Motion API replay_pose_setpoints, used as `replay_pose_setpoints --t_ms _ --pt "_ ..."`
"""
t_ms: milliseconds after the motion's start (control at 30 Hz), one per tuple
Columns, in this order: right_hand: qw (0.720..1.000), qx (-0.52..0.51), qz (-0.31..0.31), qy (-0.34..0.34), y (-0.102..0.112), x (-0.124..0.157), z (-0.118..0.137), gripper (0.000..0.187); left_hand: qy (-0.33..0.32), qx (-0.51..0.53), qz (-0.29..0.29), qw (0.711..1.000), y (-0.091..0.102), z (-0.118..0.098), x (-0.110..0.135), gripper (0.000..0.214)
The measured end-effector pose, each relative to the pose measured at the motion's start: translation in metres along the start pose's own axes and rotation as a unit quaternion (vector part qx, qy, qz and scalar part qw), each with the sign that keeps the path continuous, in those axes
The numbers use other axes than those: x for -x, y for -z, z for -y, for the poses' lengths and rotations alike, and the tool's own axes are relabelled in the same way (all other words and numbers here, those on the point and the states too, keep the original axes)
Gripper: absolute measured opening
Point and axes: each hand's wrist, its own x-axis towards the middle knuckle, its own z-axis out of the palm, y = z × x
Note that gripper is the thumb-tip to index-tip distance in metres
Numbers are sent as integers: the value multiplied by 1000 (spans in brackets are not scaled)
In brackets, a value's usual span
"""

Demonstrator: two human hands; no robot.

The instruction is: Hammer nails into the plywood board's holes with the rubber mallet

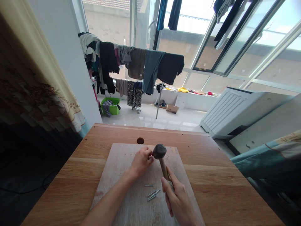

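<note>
My right hand is wrapped round the wooden handle of a mallet with a black, rounded head. The mallet is tilted up over the board, its head just right of my left fingertips. My left hand is closed in a pinch above the far half of the pale wooden board. What those fingers hold, if anything, is hidden. Between my forearms, several silver screws or nails lie loose on the board. A thin, small nail-like piece shows right of the mallet head.
The board lies on a brown wooden table with a round hole near its far edge. Beyond stand a laundry-hung drying rack, a green basket and a white ribbed appliance. Curtains hang at both sides.
</note>
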Motion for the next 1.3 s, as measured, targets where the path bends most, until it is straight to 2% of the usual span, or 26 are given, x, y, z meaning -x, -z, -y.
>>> replay_pose_setpoints --t_ms 200,333,433,533,633,700,767,833,900,1033,1100,1133,1200,1300 --pt "997 -51 -51 16 9 7 -12 69 5 7 -4 1000 -2 1 1 10" --pt "993 -102 -51 6 23 13 -22 80 5 16 -5 1000 2 4 0 11" --pt "990 -131 -53 -18 31 19 -27 88 5 28 -3 1000 10 4 -1 17" --pt "986 -128 -95 -50 34 24 -32 89 3 29 -2 1000 23 -3 5 12" --pt "984 -116 -119 -64 33 25 -37 93 -42 -38 47 997 40 -20 25 12" --pt "983 -117 -125 -69 32 24 -40 91 -95 -133 108 981 48 -34 44 14" --pt "982 -124 -128 -67 32 22 -43 89 -162 -248 152 943 50 -45 61 11" --pt "982 -126 -123 -63 34 20 -45 86 -240 -343 169 892 46 -52 73 6" --pt "983 -125 -113 -69 35 19 -46 88 -291 -390 171 857 37 -56 78 4" --pt "983 -122 -111 -80 37 19 -46 96 -299 -418 165 842 20 -57 73 9" --pt "981 -125 -125 -77 36 20 -44 92 -295 -407 170 848 19 -55 67 10" --pt "980 -130 -131 -77 35 21 -42 90 -284 -388 170 860 22 -54 62 10" --pt "977 -140 -141 -76 32 22 -39 84 -231 -319 164 905 31 -49 52 10" --pt "976 -148 -140 -80 30 23 -37 80 -109 -154 128 974 45 -35 32 14"
